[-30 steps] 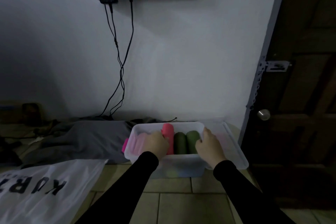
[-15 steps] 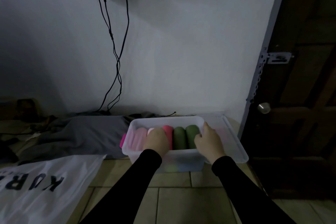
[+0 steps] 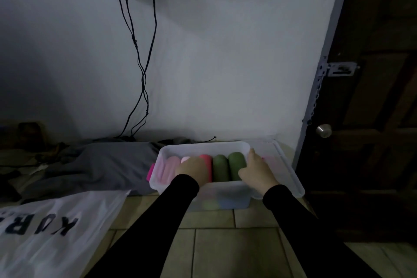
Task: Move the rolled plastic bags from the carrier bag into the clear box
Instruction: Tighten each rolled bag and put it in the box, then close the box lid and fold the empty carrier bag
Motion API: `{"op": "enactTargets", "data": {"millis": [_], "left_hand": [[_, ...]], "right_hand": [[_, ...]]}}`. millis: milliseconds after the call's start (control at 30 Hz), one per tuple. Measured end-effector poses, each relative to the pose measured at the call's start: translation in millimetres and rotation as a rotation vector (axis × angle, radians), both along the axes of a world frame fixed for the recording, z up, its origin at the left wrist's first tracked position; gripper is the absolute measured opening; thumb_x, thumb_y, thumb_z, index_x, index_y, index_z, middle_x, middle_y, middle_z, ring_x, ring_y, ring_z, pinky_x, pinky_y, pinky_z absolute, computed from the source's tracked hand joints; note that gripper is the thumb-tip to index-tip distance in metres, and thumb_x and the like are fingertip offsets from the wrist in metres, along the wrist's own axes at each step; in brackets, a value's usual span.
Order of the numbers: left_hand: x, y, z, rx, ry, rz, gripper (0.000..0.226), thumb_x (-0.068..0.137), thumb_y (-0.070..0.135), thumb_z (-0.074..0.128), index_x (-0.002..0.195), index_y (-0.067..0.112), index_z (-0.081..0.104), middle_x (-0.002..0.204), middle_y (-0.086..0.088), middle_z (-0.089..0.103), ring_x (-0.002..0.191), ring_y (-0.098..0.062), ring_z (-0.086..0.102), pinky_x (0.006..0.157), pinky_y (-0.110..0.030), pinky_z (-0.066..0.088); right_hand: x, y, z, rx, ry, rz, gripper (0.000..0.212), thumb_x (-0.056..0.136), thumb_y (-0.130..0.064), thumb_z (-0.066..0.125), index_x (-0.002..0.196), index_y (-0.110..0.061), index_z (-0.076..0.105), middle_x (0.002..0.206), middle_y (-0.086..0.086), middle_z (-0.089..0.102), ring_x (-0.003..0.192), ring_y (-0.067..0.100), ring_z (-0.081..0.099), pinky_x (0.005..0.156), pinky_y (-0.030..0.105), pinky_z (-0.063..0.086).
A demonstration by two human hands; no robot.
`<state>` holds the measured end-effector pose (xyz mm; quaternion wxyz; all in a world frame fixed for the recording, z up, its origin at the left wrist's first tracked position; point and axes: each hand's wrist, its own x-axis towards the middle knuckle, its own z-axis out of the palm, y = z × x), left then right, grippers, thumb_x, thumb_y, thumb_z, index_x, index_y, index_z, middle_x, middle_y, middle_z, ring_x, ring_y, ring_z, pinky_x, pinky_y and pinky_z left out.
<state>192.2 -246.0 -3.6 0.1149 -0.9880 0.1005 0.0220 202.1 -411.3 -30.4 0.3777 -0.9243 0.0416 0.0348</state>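
Note:
A clear box [image 3: 203, 145] stands on the tiled floor by the wall. In it lie rolled plastic bags side by side: pale pink rolls [image 3: 169, 167], a red roll [image 3: 206, 158] and two green rolls [image 3: 220, 168]. My left hand [image 3: 191, 168] rests palm down on the pink and red rolls, its fingers hidden. My right hand [image 3: 257, 170] sits at the box's right end, fingers against the outer green roll [image 3: 235, 162], thumb by the rim. The white carrier bag [image 3: 56, 232] with black letters lies at the lower left.
The box's clear lid [image 3: 286, 171] lies under and to the right of it. A magenta roll [image 3: 150, 171] shows at the box's left side. Grey cloth [image 3: 108, 165] lies left of the box. Black cables [image 3: 142, 74] hang down the wall. A dark door [image 3: 372, 119] stands at the right.
The red roll stood higher than the others a second ago and now lies level with them under my left hand. My right hand has stayed at the box's right end.

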Motion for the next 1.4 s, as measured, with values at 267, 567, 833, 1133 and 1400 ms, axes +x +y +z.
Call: {"op": "enactTargets", "data": {"millis": [267, 567, 833, 1133, 1400], "left_hand": [[-20, -33, -4, -0.601, -0.47, -0.107, 0.03, 0.088, 0.033, 0.042, 0.093, 0.021, 0.07, 0.094, -0.001, 0.065, 0.071, -0.028, 0.068, 0.054, -0.033, 0.048], [-55, -139, -37, -0.345, -0.016, -0.507, 0.023, 0.096, 0.017, 0.043, 0.11, 0.007, 0.058, 0.11, -0.015, 0.055, 0.092, -0.032, 0.057, 0.068, -0.037, 0.041], [-19, -164, -55, -0.064, 0.069, -0.363, 0.029, 0.099, 0.008, 0.039, 0.126, 0.004, 0.05, 0.131, -0.019, 0.045, 0.118, -0.033, 0.048, 0.095, -0.038, 0.043], [9, -171, -76, -0.063, 0.173, -0.365, 0.031, 0.1, 0.01, 0.035, 0.126, 0.001, 0.051, 0.133, -0.022, 0.042, 0.117, -0.038, 0.047, 0.097, -0.043, 0.04], [14, -168, -77, -0.038, 0.143, -0.423, 0.027, 0.099, 0.008, 0.038, 0.118, 0.002, 0.056, 0.122, -0.019, 0.052, 0.108, -0.035, 0.056, 0.088, -0.039, 0.045]], "right_hand": [[-6, -58, -5, 0.18, -0.214, -0.095, 0.042, 0.096, -0.018, 0.05, 0.137, -0.007, 0.048, 0.136, 0.008, 0.054, 0.125, 0.022, 0.052, 0.097, 0.022, 0.036], [10, -139, -32, 0.025, -0.001, -0.23, 0.034, 0.092, -0.02, 0.056, 0.122, -0.004, 0.061, 0.124, 0.013, 0.061, 0.115, 0.028, 0.056, 0.095, 0.034, 0.046], [46, -154, -51, -0.069, 0.071, -0.279, 0.025, 0.091, -0.015, 0.052, 0.098, 0.006, 0.064, 0.1, 0.024, 0.063, 0.092, 0.036, 0.061, 0.079, 0.037, 0.049], [90, -151, -72, -0.199, 0.116, -0.295, 0.043, 0.094, -0.016, 0.05, 0.055, -0.015, 0.034, 0.056, 0.002, 0.033, 0.051, 0.016, 0.035, 0.047, 0.025, 0.028], [92, -149, -83, -0.241, 0.098, -0.363, 0.037, 0.093, -0.006, 0.048, 0.057, -0.012, 0.04, 0.059, 0.003, 0.038, 0.065, 0.023, 0.049, 0.064, 0.028, 0.039]]}}
